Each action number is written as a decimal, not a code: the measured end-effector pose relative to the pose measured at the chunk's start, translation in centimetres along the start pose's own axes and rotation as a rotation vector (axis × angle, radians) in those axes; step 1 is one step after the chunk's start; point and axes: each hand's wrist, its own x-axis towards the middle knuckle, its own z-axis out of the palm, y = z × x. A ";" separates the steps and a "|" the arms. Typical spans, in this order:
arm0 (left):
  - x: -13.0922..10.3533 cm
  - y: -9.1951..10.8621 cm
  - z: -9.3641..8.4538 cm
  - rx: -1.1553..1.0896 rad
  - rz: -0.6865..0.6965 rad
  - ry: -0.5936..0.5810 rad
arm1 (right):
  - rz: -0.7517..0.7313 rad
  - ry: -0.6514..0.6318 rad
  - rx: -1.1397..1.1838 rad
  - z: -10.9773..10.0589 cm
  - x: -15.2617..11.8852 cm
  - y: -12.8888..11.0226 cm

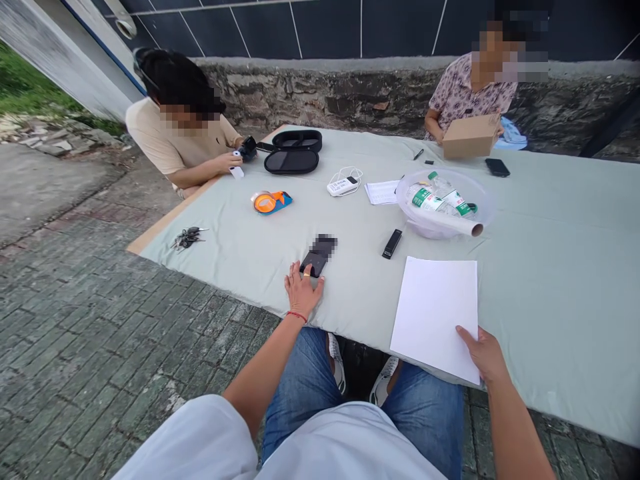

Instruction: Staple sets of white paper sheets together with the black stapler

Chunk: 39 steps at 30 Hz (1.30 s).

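Observation:
My left hand (304, 291) rests with its fingers apart at the near end of a dark smartphone (314, 264), the fingertips touching it. Part of the phone's screen is pixelated. At the table's front edge, my right hand (484, 355) grips the lower right corner of some white paper (434, 310), thumb on top and the other fingers hidden. Whether it is one sheet or a stack, I cannot tell. A black stapler (392, 244) lies between the phone and the paper, touched by neither hand.
Beyond the paper stands a clear plastic basin (425, 230) holding bottles (427, 198), with a cardboard tube (450, 222) across it. Keys (189, 237), an orange tape dispenser (271, 201), a white power strip (344, 186) and a black case (292, 162) lie leftward. Two people sit opposite, one holding a cardboard box (469, 139).

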 end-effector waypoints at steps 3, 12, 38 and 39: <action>0.0 0.1 0.0 0.007 -0.006 -0.004 | -0.030 -0.004 0.015 0.0 0.0 0.1; -0.1 0.0 -0.1 -0.027 0.000 0.014 | -0.025 -0.009 0.026 0.0 0.3 0.4; 1.3 -0.1 0.2 -0.078 -0.117 0.110 | -0.041 -0.012 -0.006 -0.1 0.0 -0.2; 2.0 0.2 0.2 -0.060 -0.150 0.081 | -0.039 -0.011 -0.005 -0.1 0.1 -0.1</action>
